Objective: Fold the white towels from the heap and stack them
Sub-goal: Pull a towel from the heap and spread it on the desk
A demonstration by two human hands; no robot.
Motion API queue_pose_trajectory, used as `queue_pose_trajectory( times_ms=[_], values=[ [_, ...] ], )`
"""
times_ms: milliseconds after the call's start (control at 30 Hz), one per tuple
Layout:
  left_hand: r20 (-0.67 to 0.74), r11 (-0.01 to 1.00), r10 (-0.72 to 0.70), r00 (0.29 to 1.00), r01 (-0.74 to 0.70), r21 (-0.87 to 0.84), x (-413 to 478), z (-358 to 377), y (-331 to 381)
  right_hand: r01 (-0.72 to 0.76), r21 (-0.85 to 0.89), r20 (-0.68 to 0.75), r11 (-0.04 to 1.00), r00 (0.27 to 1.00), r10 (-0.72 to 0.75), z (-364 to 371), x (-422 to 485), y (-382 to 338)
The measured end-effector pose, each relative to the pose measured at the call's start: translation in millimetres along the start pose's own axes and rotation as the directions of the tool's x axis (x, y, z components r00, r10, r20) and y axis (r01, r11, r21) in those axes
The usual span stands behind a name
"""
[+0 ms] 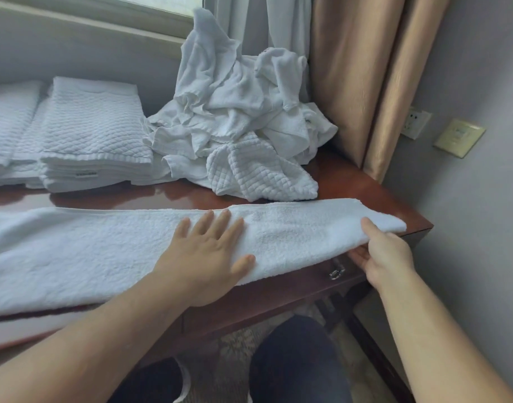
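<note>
Towel in play: a long white towel [75, 251] lies along the near edge of the desk [351, 181], running left to right. It looks narrowed into a strip, so I'd say one lengthwise fold is in.
Left hand: the left hand [208, 251] is flat on the towel's middle with its fingers spread. It presses down and grips nothing.
Right hand: over at the right end, the right hand [386, 254] has thumb on top and fingers underneath, pinching that end. The end sits raised a little off the desk corner.
Step, by my guess: middle pinned, end lifted, which reads as ready to bring the right end across to the left.
Heap: the heap [234, 117] sits at the far middle against the curtain [365, 68]. It's tall and rumpled, with a waffle-weave cloth [261, 173] spilling off its near side.
Done: a folded stack [95, 135] stands far left, just beside the heap, and a second pile [8, 123] lies further left.
Left: this towel needs its cross folds and a place on the stack. Then the whole heap, plenty by the look of it.
</note>
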State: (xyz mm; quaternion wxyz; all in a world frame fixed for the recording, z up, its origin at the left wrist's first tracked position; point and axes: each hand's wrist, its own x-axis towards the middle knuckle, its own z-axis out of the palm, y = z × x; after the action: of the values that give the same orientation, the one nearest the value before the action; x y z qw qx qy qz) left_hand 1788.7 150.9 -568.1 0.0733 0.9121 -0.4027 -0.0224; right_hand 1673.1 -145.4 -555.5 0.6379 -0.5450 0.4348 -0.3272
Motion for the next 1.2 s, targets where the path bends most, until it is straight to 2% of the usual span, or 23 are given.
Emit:
queue_pose_trajectory(
  times_ms=[67,133,233,333,400,433,467,500,533,567,600,633,667,700,767,833,867,933,1033,1200],
  values=[
    [0.027,1.0,-0.019,0.999,0.019,0.001,3,0,2,0.063,-0.141,-0.022,0.988,0.998,-0.067,9,8,-9],
    [0.045,0.999,-0.037,0.998,0.037,0.005,7,0,4,0.034,-0.251,-0.103,0.967,0.993,-0.062,19,15,-20],
    [0.029,0.995,-0.096,0.995,0.096,-0.009,11,-1,10,0.012,-0.237,-0.178,0.971,0.982,-0.056,32,17,-35],
    [0.03,0.988,-0.15,0.988,0.152,-0.036,15,-5,14,0.228,-0.285,-0.215,0.931,0.931,-0.294,46,1,-44],
    [0.067,0.979,-0.159,0.985,0.166,-0.121,19,-17,13,0.447,-0.325,-0.128,0.833,0.852,-0.507,61,-25,-56],
    [0.076,0.956,-0.153,0.985,0.167,-0.243,22,-25,9,0.565,-0.342,-0.049,0.751,0.788,-0.614,69,-39,-63],
    [0.081,0.886,-0.158,0.984,0.178,-0.429,23,-35,4,0.68,-0.355,0.052,0.642,0.7,-0.713,78,-55,-69],
    [0.088,0.741,-0.18,0.98,0.194,-0.642,23,-46,-4,0.78,-0.365,0.176,0.508,0.593,-0.785,88,-73,-73],
    [0.1,0.538,-0.221,0.97,0.207,-0.817,20,-58,-14,0.858,-0.358,0.312,0.37,0.483,-0.818,100,-90,-74],
    [0.133,0.325,-0.264,0.955,0.218,-0.92,16,-70,-28,0.911,-0.341,0.434,0.233,0.372,-0.821,111,-106,-72],
    [0.189,0.138,-0.277,0.942,0.234,-0.962,11,-80,-43,0.941,-0.326,0.539,0.09,0.264,-0.8,123,-122,-66],
    [0.245,0.008,-0.269,0.931,0.257,-0.966,7,-88,-61,0.947,-0.318,0.631,-0.047,0.174,-0.756,135,-137,-58],
    [0.287,-0.058,-0.263,0.921,0.282,-0.958,1,-94,-77,0.944,-0.294,0.71,-0.148,0.112,-0.695,147,-152,-48],
    [0.32,-0.074,-0.278,0.906,0.312,-0.947,-6,-98,-90,0.942,-0.258,0.776,-0.214,0.071,-0.626,157,-165,-37],
    [0.366,-0.053,-0.384,0.848,0.375,-0.925,-21,-101,-107,0.945,-0.164,0.862,-0.282,-0.001,-0.506,175,-186,-19],
    [0.335,0.057,-0.524,0.783,0.424,-0.904,-33,-98,-121,0.956,-0.096,0.905,-0.277,-0.032,-0.424,189,-200,-6],
    [0.313,0.106,-0.569,0.76,0.445,-0.889,-40,-97,-128,0.965,-0.077,0.917,-0.252,-0.03,-0.398,195,-205,-2],
    [0.291,0.135,-0.613,0.735,0.46,-0.878,-54,-99,-143,0.978,-0.058,0.923,-0.199,-0.023,-0.384,201,-212,2],
    [0.215,0.199,-0.705,0.676,0.479,-0.855,-80,-110,-168,0.983,-0.049,0.942,-0.174,-0.012,-0.334,201,-213,4],
    [0.024,0.459,-0.771,0.637,0.58,-0.672,-117,-132,-198,0.981,0.029,0.981,-0.19,-0.065,-0.183,209,-222,6]
  ],
)
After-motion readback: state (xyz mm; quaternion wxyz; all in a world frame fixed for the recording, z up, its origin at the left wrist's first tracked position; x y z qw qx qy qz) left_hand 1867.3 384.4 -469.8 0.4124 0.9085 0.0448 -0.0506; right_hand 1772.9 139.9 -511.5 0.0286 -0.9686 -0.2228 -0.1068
